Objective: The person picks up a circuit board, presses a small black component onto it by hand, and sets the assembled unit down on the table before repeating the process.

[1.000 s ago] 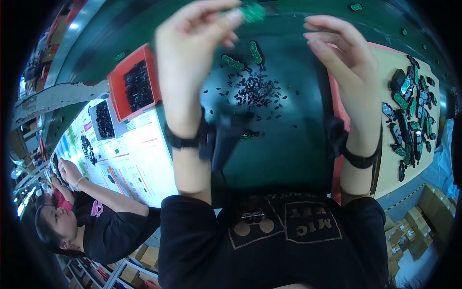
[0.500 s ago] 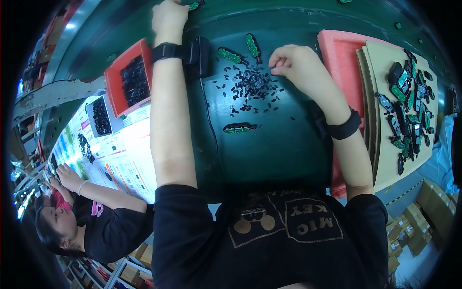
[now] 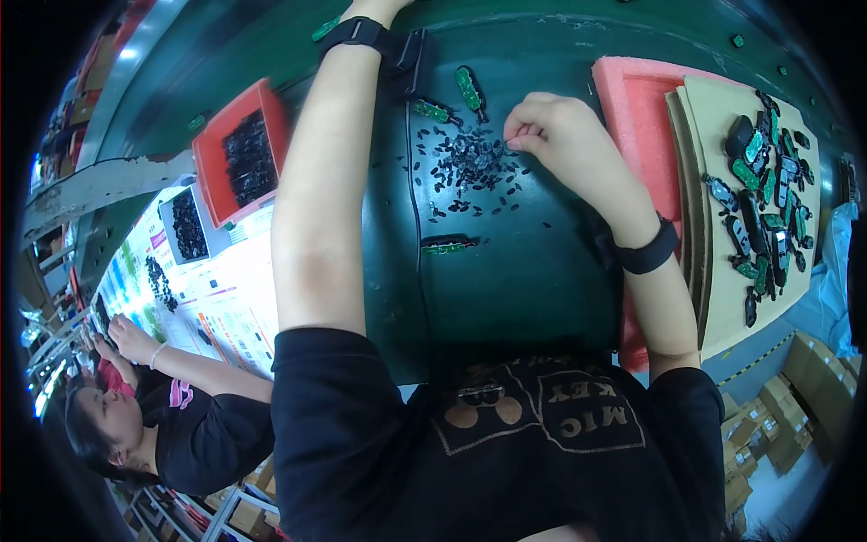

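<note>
Three circuit boards (image 3: 470, 90) lie around one loose pile of small black parts (image 3: 472, 161), parts too many to count: two boards above the pile, one below. Two bare hands, well apart. Right hand (image 3: 562, 131) curls at the pile's right edge; I cannot tell if its tips meet or pinch a part. One red bin (image 3: 206, 176) and one white bin (image 3: 208, 226) sit left, one pink foam piece (image 3: 632, 117) right, beside cardboard (image 3: 722, 312) heaped with more boards. One black cord (image 3: 416, 208) crosses the mat. Left hand (image 3: 377, 7) mostly cut off by the upper edge; grip unreadable to me.
</note>
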`<action>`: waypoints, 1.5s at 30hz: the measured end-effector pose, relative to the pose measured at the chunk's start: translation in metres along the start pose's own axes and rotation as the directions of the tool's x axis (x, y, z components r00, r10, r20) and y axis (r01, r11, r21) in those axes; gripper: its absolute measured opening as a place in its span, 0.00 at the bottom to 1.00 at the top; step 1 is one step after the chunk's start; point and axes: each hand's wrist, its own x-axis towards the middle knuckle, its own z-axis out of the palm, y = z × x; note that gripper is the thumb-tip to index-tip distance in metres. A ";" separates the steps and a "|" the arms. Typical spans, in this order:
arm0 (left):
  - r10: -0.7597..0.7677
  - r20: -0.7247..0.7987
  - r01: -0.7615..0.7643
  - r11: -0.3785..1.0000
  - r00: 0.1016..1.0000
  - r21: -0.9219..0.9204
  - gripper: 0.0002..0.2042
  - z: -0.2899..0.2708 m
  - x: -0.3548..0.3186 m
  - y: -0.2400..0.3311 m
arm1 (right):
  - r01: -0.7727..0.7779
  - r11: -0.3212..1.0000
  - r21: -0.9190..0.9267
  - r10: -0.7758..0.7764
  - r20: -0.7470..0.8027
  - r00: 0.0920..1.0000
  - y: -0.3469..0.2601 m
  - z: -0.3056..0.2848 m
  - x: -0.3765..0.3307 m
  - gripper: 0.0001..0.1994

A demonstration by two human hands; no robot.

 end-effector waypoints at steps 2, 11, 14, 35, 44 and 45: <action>-0.027 0.054 0.029 0.999 0.998 -0.041 0.12 -0.001 0.000 0.000 | 0.013 1.000 0.019 -0.013 -0.005 1.000 -0.001 0.003 -0.001 0.05; 0.047 0.231 -0.026 0.995 0.972 -0.092 0.10 -0.006 -0.013 0.021 | 0.057 0.992 -0.117 -0.057 0.000 0.998 0.002 0.010 -0.001 0.04; 0.077 0.193 -0.076 0.997 0.978 -0.014 0.11 -0.009 -0.020 0.027 | 0.056 0.998 -0.014 -0.056 -0.027 0.998 0.000 0.004 0.000 0.03; -0.001 -0.117 -0.067 0.814 0.993 -0.577 0.09 -0.106 -0.201 0.129 | -0.025 0.120 0.992 -0.048 0.031 0.998 -0.060 -0.058 -0.016 0.08; 0.094 -0.184 -0.185 0.796 0.978 -0.576 0.11 -0.105 -0.207 0.145 | 0.099 0.397 0.912 0.046 -0.128 0.991 -0.076 -0.062 -0.024 0.06; 0.109 -0.198 -0.205 0.796 0.974 -0.570 0.11 -0.103 -0.207 0.145 | 0.139 0.505 0.852 0.072 -0.202 0.977 -0.080 -0.062 -0.026 0.05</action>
